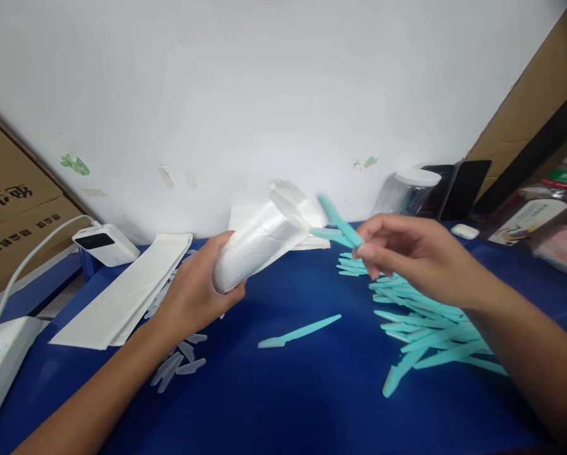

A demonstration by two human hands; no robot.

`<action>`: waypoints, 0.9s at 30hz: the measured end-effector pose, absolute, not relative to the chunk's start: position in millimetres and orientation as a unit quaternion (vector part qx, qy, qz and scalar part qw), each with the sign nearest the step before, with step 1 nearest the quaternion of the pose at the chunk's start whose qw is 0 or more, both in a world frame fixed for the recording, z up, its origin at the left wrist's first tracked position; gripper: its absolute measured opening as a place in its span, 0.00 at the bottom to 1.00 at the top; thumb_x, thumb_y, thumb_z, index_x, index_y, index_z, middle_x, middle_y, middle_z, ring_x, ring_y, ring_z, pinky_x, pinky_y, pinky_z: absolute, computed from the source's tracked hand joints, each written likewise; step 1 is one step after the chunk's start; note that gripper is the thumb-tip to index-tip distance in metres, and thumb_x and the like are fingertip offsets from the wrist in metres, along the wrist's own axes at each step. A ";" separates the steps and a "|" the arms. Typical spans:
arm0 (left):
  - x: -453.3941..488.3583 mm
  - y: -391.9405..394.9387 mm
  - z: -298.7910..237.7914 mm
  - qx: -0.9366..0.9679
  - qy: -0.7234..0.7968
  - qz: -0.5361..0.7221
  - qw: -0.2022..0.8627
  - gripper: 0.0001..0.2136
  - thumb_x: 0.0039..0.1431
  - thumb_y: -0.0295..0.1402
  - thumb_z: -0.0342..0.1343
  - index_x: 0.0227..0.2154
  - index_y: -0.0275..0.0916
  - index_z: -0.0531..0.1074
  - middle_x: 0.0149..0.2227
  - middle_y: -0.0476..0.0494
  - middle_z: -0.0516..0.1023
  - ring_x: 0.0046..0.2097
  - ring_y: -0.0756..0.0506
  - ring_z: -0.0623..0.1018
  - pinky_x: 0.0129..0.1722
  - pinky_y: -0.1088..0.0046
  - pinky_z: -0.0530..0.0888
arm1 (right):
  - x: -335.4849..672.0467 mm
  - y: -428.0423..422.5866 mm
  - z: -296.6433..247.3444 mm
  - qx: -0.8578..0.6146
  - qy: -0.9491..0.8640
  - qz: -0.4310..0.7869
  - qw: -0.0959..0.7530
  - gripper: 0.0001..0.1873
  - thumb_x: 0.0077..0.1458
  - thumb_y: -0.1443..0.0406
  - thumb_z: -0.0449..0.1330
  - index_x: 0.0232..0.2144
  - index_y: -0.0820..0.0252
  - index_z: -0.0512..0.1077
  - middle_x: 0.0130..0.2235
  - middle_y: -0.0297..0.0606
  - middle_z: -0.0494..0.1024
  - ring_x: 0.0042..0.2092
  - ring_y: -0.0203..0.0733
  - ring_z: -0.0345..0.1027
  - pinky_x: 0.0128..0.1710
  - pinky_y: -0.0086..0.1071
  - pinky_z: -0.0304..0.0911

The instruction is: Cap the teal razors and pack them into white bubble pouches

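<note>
My left hand point(202, 284) is wrapped around a clear plastic jar point(259, 243), tilted with its open mouth up and to the right. Between the thumb and fingers of my right hand point(406, 256) are two teal eyebrow razors point(342, 224), slightly blurred, close to the mouth of the jar. A heap of the same razors point(435, 335) lies under and beside my right hand. One loose razor point(299, 332) rests alone on the blue table. Small translucent blade caps point(179, 366) are scattered beneath my left forearm and hand, which partly hide them.
Flat white paper sleeves point(126, 291) lie at left, near a white device point(107, 244) with a cable. Behind stand a white-lidded jar point(409, 189) and dark phones point(466, 189). A labelled bottle point(532, 212) is at right. A white wall point(283, 95) closes off the back.
</note>
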State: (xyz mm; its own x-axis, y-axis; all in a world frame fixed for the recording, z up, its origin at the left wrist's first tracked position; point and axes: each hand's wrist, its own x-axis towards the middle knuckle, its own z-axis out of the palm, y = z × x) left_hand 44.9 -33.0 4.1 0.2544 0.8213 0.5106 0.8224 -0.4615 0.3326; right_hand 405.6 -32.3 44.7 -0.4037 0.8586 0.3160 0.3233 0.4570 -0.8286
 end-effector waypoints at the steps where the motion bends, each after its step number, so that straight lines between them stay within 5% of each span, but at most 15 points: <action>1: 43.3 -32.3 4.5 -0.803 -0.513 -0.304 0.006 0.37 0.57 0.34 0.67 0.68 0.51 0.62 0.52 0.43 0.81 0.44 0.36 0.84 0.36 0.65 0.76 | 406.3 -31.8 45.9 -0.399 -0.757 0.306 0.417 0.13 0.66 0.52 0.67 0.38 0.54 0.78 0.30 0.34 0.80 0.29 0.39 0.72 0.29 0.32 0.67; 10: 45.1 -31.8 0.0 -0.840 -0.461 -0.282 0.049 0.37 0.58 0.30 0.65 0.69 0.52 0.60 0.59 0.42 0.81 0.49 0.34 0.84 0.44 0.60 0.79 | 407.4 -25.2 37.2 -0.439 -0.738 0.122 0.497 0.10 0.65 0.54 0.69 0.41 0.52 0.83 0.38 0.37 0.85 0.39 0.45 0.78 0.35 0.35 0.71; 14: 43.6 -31.2 -0.5 -0.835 -0.466 -0.289 0.038 0.37 0.58 0.31 0.66 0.69 0.52 0.61 0.61 0.41 0.80 0.52 0.34 0.84 0.44 0.61 0.80 | 406.2 -22.6 34.3 -0.414 -0.787 0.092 0.448 0.09 0.67 0.56 0.67 0.44 0.51 0.84 0.41 0.38 0.85 0.37 0.44 0.77 0.33 0.36 0.70; 23: 50.1 -33.0 -13.7 -0.875 -0.404 -0.255 0.081 0.36 0.59 0.29 0.64 0.70 0.50 0.60 0.58 0.41 0.81 0.51 0.34 0.83 0.49 0.54 0.78 | 375.0 -42.9 22.4 -0.308 -0.828 0.077 0.462 0.18 0.70 0.69 0.60 0.55 0.49 0.82 0.48 0.44 0.79 0.45 0.46 0.76 0.35 0.37 0.73; 27: 56.0 -35.3 -16.4 -0.872 -0.396 -0.273 0.087 0.35 0.60 0.29 0.64 0.69 0.49 0.60 0.54 0.42 0.82 0.47 0.36 0.82 0.47 0.57 0.78 | 359.6 -51.7 9.5 -0.306 -0.811 0.178 0.465 0.22 0.74 0.68 0.55 0.63 0.47 0.75 0.56 0.44 0.78 0.54 0.47 0.76 0.44 0.39 0.77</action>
State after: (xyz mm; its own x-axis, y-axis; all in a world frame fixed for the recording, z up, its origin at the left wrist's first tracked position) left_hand 56.0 -35.3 -16.4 0.5374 0.6435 0.5451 0.7385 -0.6712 0.0644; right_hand 359.6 -51.7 9.5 -0.3799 0.6625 0.6456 0.3318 0.7491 -0.5734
